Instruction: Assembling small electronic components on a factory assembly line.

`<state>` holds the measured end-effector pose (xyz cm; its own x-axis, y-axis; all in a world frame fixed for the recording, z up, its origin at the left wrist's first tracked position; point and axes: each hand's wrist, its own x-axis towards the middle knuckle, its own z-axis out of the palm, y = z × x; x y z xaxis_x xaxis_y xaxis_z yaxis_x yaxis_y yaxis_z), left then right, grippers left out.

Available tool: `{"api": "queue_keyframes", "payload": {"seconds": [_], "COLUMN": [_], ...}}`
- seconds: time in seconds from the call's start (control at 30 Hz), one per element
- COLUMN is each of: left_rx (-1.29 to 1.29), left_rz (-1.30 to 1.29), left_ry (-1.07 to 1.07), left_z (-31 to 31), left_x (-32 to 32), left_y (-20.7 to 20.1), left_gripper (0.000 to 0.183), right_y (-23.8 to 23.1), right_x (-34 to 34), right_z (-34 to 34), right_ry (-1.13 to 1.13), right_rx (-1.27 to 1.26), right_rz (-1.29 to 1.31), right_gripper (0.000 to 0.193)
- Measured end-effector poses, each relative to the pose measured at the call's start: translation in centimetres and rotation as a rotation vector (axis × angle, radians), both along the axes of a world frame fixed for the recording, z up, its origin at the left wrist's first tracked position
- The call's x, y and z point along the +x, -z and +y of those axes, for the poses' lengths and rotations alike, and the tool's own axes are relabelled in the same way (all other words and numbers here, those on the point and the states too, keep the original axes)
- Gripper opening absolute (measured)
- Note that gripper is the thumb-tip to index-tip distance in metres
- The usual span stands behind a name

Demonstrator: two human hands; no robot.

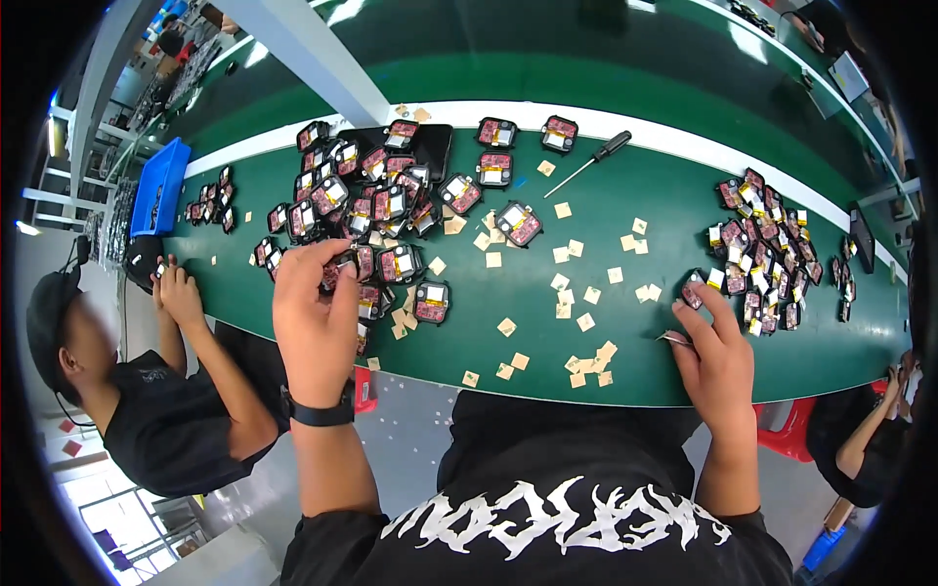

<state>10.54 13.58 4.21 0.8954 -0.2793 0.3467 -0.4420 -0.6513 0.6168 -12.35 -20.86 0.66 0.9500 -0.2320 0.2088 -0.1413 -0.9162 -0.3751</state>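
My left hand [318,313] reaches into a heap of small black-cased electronic modules [389,203] with red circuit boards at the table's left. Thumb and fingers curl around one module [338,266], partly hidden by them. On the right, my right hand [718,356] has its fingertips on another black-cased module [693,291], beside a second heap of modules [767,244]. By the right thumb a thin flat piece [674,338] sticks out; its kind I cannot make out. Single modules [431,302] lie near the left heap.
Small beige squares [563,255] are scattered over the green table [528,352]. A screwdriver [591,162] lies toward the back. A blue bin [161,186] stands far left, near a seated co-worker [166,381]. A grey post [308,59] rises behind the left heap.
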Motion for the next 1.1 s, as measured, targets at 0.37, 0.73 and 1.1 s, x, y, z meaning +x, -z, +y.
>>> {"api": "queue_keyframes", "payload": {"seconds": [0.37, 0.73, 1.1], "left_rx": [0.396, 0.123, -0.387], "left_rz": [-0.369, -0.202, 0.831], "left_ry": [-0.031, 0.374, 0.587], "left_z": [-1.9, -10.0, -13.4], "left_x": [0.5, -7.3, -11.1], "left_y": [0.6, 1.4, 3.3], "left_gripper": [0.030, 0.019, 0.037], "right_y": [-0.7, -2.1, -2.1], "right_x": [0.7, 1.0, 1.3], "right_z": [-1.2, -2.0, -3.6], "right_ry": [0.051, 0.053, -0.167], "right_rx": [0.055, 0.028, 0.289], "right_rz": [0.010, 0.105, 0.036], "right_gripper": [0.044, 0.045, 0.054]}}
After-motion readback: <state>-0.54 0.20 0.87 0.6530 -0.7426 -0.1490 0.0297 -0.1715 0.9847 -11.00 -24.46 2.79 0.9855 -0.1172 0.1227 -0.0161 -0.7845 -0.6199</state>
